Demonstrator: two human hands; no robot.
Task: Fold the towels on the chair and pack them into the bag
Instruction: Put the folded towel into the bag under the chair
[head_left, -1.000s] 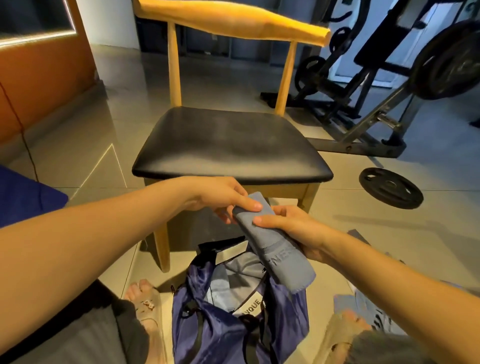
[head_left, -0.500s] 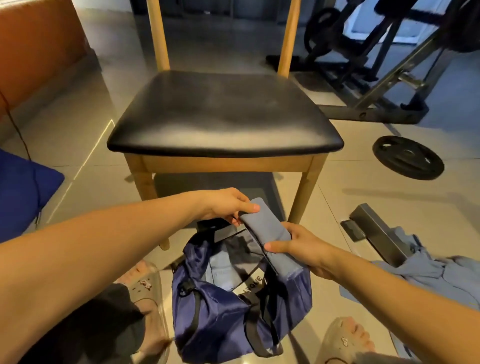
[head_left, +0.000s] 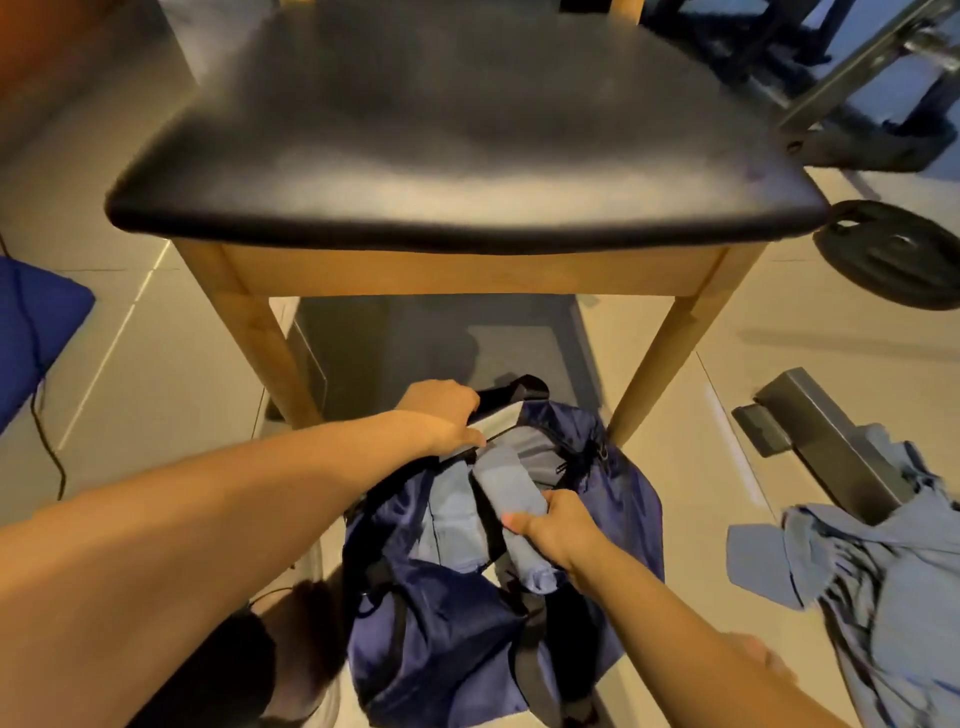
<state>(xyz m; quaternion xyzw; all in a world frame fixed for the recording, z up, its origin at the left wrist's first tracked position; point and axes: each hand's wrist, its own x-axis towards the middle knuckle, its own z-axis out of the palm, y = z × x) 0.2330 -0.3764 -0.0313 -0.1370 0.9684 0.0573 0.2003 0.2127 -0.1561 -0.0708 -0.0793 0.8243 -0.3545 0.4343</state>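
Towel (head_left: 511, 493) half hidden in bag (head_left: 441, 623), right hand (head_left: 558, 530) grip around it, left hand (head_left: 441, 415) grip on rim.

I am seeing the navy blue fabric bag (head_left: 441, 623) gaping upward, with a black strap (head_left: 493, 527) crossing its mouth and a folded grey-blue towel (head_left: 506, 483) filling the middle. The wooden chair leg (head_left: 670, 364) is crowding its right side, while the pale floor tiles (head_left: 171, 395) to the left are lying open.

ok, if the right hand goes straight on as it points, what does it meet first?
Likely the inside of the bag: the right hand, gripping a towel, points into its opening. Depth unclear.
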